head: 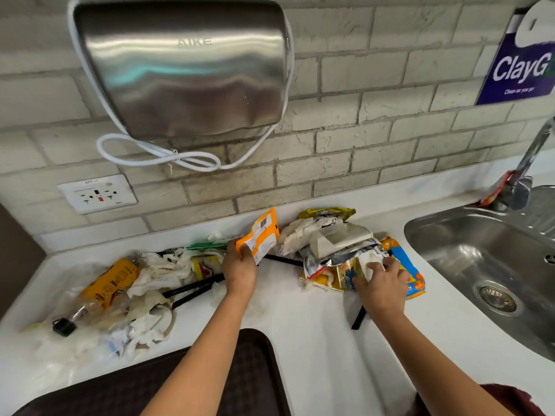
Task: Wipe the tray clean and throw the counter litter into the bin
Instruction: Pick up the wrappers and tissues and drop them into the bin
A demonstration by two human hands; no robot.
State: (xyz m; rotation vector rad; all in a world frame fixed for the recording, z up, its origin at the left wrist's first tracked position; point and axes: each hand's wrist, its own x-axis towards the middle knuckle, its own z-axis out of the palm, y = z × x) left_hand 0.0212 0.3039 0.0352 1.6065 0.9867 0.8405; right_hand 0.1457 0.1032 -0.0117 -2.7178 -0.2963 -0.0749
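Head view: the left hand (pixel 240 267) pinches an orange packet (pixel 260 235) and holds it upright above the white counter (pixel 300 319). The right hand (pixel 383 283) curls its fingers round crumpled wrappers (pixel 354 265) in the litter pile beside the sink (pixel 486 250). A dark tray (pixel 252 370) lies at the near edge, under the left forearm. More tissue and a plastic bottle (pixel 102 289) lie to the left.
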